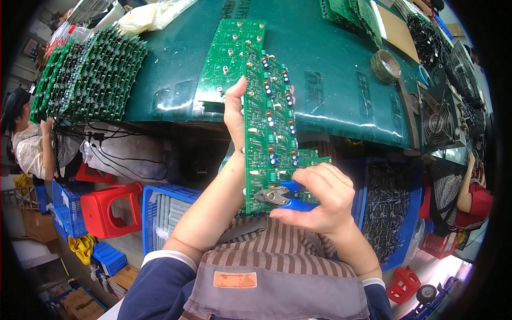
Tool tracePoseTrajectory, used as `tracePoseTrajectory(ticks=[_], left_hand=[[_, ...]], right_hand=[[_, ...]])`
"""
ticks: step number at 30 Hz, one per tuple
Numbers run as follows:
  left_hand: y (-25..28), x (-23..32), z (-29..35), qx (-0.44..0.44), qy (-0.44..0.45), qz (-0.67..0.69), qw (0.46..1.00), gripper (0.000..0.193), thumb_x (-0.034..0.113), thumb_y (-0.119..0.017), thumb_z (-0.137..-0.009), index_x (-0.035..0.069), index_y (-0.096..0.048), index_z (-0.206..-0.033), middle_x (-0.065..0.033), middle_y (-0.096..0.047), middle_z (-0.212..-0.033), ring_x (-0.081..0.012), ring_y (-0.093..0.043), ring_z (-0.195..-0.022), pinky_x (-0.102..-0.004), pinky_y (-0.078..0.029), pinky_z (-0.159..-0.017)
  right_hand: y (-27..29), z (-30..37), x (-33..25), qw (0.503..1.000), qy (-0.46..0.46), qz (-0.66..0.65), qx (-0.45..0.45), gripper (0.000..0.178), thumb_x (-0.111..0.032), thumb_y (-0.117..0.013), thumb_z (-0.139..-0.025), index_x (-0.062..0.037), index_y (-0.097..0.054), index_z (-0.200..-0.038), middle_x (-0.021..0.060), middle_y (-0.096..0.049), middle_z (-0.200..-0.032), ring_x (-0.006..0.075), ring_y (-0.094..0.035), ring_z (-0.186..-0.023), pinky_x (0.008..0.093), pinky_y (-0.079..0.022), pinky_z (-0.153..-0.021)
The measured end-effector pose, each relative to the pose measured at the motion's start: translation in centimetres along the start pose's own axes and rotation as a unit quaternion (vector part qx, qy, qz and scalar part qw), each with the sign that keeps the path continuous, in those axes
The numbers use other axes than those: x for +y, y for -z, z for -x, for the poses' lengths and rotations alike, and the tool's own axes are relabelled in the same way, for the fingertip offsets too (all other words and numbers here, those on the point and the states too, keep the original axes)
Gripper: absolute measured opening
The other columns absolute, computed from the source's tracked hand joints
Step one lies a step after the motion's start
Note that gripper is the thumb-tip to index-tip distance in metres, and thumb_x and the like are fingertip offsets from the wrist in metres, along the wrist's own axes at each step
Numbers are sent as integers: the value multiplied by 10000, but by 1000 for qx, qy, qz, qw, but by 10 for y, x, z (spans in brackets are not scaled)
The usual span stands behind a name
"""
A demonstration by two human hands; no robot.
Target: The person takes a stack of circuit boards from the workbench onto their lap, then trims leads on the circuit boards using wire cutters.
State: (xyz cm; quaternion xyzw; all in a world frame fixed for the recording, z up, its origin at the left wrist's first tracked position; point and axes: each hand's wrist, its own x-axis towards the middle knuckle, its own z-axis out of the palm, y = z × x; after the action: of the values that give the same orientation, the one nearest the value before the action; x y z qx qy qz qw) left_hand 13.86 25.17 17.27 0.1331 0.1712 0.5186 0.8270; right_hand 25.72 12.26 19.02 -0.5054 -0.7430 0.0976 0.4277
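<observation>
My left hand (234,109) grips a long green circuit board (258,144) by its left edge, thumb on the near face. The board is held up on end over my lap, with rows of capacitors and coils along it. In my right hand (332,200) is a pair of side cutters (276,196) with blue handles. Their metal jaws lie over the lower end of the board; whether they touch a part, I cannot tell. Behind the held board, another green board (221,61) with small metal posts lies on the table. Most of my left fingers are hidden behind the board.
A green-topped table (178,69) spans the far side. Boards stand stacked (93,74) at its left; a round tin (385,66) sits right. Blue crates (160,213) flank my lap, one holding dark parts (385,213). A red stool (109,210) and people are nearby.
</observation>
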Motion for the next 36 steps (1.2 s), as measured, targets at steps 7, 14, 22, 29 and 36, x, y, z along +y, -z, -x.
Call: tracePoseTrajectory(ticks=[7, 14, 22, 29, 36], left_hand=[[2, 0, -2, 6, -12, -4, 1000, 531, 496, -479, -951, 27, -631, -1147, -145, -690, -953, -211, -676, -819, -332, -558, -673], [5, -2, 2, -14, 13, -6, 1000, 533, 493, -492, -944, 19, -628, -1146, -151, -690, -961, -206, -678, -818, -326, -560, -680], [-2, -15, 15, -7, 24, -12, 1000, 516, 462, -493, -955, 7, -624, -1159, -140, -698, -972, -193, -688, -840, -323, -574, -705], [-9, -17, 19, 10, 26, 9, 1000, 500, 448, -479, -967, 8, -623, -1158, -136, -700, -971, -189, -689, -836, -319, -577, -710], [0, -15, 17, 8, 25, -2, 1000, 505, 449, -487, -964, 7, -621, -1167, -135, -700, -966, -187, -685, -827, -316, -575, -704]], right_hand=[[-1, -8, 0, 1000, 27, 1, 1, 553, -478, -901, -606, -34, -690, -859, 63, -632, -734, 242, -620, -641, 340, -505, -623], [1, 0, 0, 1000, -4, -16, -12, 552, -470, -903, -615, -30, -694, -877, 82, -654, -770, 259, -637, -663, 351, -512, -631], [2, -14, 10, 999, -12, 47, 20, 555, -403, -893, -641, -21, -659, -967, 102, -642, -848, 287, -602, -743, 377, -467, -702], [3, -10, 8, 998, -62, 13, -8, 503, -359, -875, -637, -15, -660, -934, 133, -656, -845, 312, -633, -761, 392, -508, -709], [4, -16, 10, 999, -14, 44, 16, 505, -361, -883, -631, -21, -665, -935, 126, -659, -843, 303, -627, -745, 382, -507, -706]])
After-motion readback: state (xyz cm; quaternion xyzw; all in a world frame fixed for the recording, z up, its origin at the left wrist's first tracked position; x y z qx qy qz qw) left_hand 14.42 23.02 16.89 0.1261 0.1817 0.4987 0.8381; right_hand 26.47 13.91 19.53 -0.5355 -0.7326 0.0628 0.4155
